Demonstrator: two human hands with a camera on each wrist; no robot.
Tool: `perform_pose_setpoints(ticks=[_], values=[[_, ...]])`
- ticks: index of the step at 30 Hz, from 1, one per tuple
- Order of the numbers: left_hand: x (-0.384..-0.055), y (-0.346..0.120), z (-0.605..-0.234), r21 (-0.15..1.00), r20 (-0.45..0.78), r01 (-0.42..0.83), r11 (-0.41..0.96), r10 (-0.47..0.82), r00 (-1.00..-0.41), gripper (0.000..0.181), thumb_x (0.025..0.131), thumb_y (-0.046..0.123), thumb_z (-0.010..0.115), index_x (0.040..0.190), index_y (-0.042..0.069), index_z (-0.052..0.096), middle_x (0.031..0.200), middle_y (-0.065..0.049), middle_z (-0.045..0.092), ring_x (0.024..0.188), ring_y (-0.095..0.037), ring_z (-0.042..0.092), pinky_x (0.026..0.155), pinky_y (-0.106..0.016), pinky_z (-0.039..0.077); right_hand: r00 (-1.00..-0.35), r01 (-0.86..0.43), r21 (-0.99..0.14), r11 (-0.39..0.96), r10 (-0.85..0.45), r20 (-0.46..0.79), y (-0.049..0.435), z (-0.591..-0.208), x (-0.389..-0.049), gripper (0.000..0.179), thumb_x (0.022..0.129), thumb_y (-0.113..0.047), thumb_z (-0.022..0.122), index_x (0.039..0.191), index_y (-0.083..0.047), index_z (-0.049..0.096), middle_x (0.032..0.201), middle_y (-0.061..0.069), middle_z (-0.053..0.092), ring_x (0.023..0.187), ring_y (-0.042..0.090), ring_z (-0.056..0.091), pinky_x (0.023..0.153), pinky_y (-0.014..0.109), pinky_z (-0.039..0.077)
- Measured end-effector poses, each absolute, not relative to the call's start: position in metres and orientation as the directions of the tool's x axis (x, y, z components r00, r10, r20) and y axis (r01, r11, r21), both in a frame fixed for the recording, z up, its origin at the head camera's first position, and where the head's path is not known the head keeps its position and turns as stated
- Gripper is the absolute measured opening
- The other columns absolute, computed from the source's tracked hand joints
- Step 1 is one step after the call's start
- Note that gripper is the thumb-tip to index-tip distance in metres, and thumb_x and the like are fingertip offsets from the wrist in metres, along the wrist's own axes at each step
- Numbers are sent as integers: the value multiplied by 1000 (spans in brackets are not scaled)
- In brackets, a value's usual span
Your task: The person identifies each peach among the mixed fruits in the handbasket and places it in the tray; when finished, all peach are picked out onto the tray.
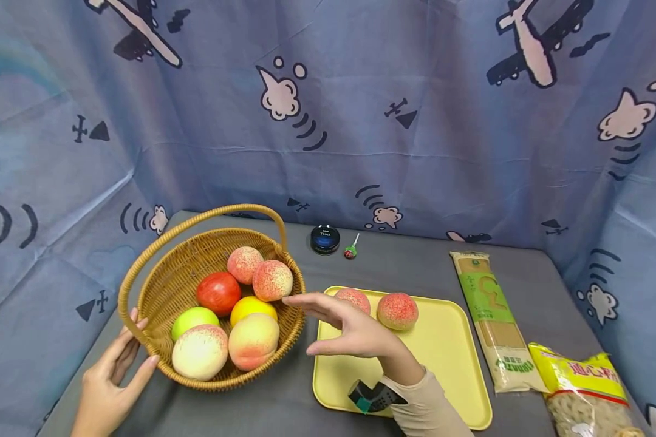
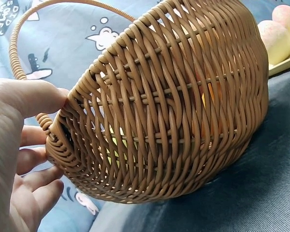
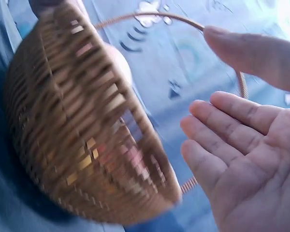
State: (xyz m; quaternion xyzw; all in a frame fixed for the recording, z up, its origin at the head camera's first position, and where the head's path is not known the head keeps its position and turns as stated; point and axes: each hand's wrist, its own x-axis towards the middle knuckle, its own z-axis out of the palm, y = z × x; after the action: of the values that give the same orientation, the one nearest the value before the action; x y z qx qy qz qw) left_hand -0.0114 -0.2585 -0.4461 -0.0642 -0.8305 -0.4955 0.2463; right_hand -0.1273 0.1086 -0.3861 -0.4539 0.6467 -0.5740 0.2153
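A brown wicker basket [image 1: 164, 285] with an arched handle stands tilted toward the front. In it lie several peaches [image 1: 199, 352], a red fruit [image 1: 218, 293], a green apple [image 1: 195, 320] and a yellow fruit [image 1: 253, 308]. My left hand [image 1: 109, 376] grips the rim by the handle's left base; the left wrist view has the thumb [image 2: 43, 96] and fingers on either side of the rim. At the basket's right rim, my right hand [image 1: 344, 328] is held with straight fingers, thumb apart and palm bare in the right wrist view.
Two peaches [image 1: 397, 311] sit on a yellow tray [image 1: 443, 388], partly under my right arm. Behind are a dark tuna tin [image 1: 325, 239] and a lollipop [image 1: 351, 249]. Right of the tray lie a noodle pack [image 1: 494, 321] and a yellow-topped bag [image 1: 585, 388]. Printed cloth surrounds the grey table.
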Motion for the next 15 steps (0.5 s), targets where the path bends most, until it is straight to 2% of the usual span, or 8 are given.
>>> perform_pose_setpoints(ticks=[3,7,11,15], values=[[-11,-258,-444,794,460,335,507,-142,-876,67,71,-28,64,133,-10,47,150,-17,35,136,-8,38,102,-9,40,-445,-367,-929,-50,-868,223,92,-381,-132,64,87,-6,68,144,-5,37,148,11,40,138,19,37,116,33,34],[-11,-258,-444,794,467,344,502,-142,-873,67,70,-28,63,133,-10,47,150,-16,35,136,-7,38,102,-9,40,-369,-409,-911,-48,-904,214,73,-377,-141,67,85,-4,70,143,-1,37,147,14,41,137,18,39,115,37,36],[-11,-257,-444,791,469,343,507,-142,-872,67,71,-28,64,133,-10,47,149,-16,37,136,-7,38,102,-9,40,-314,-463,-887,2,-936,162,59,-374,-151,68,83,-8,73,142,-2,39,145,13,44,135,19,42,114,39,38],[-12,-257,-444,789,462,332,516,-143,-875,67,71,-27,64,133,-9,47,149,-14,38,136,-6,38,102,-9,40,-253,-561,-824,76,-964,84,47,-369,-158,67,82,-15,75,140,-8,43,142,9,48,128,18,47,110,32,42]])
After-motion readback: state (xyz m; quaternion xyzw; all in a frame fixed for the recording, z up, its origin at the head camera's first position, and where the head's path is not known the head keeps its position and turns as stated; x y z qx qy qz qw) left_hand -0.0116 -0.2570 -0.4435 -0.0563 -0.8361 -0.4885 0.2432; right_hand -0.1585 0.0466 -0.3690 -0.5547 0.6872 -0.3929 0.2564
